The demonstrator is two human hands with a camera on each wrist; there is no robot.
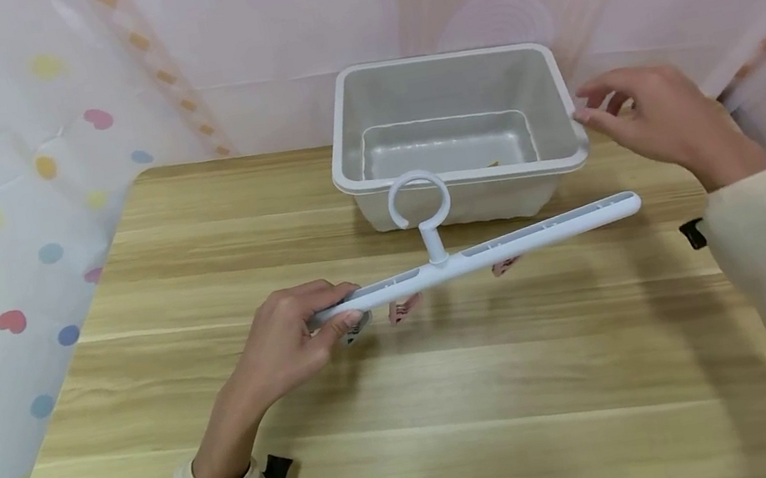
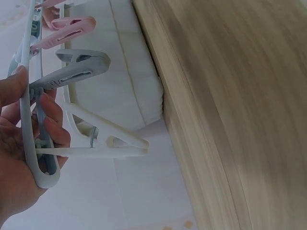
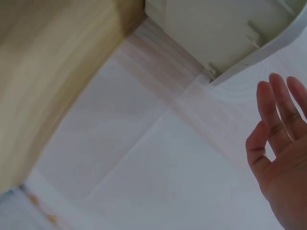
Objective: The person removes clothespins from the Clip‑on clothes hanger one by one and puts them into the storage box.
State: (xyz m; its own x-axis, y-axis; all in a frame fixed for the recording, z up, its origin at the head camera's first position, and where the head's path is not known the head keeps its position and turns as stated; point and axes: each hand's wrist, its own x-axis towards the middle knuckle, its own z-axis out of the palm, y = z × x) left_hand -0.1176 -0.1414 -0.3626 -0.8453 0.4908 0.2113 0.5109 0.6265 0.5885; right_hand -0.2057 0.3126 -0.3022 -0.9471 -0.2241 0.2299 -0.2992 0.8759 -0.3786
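in the middle of the head view, the left hand grips the left end of a pale blue hanger, fingers and thumb curled round its bar; the bar slants up to the right above the wooden bench, its round hook pointing toward the top of the frame. clips hang beneath it: pink clips, plus, clearer in the left wrist view, a grey clip and a white clip. at upper centre stands a pale grey bin (a small yellowish bit shows inside). toward the upper right, the right hand is empty with loosely extended fingers, just beside the bin's right rim. spotted cloth fills the upper left.
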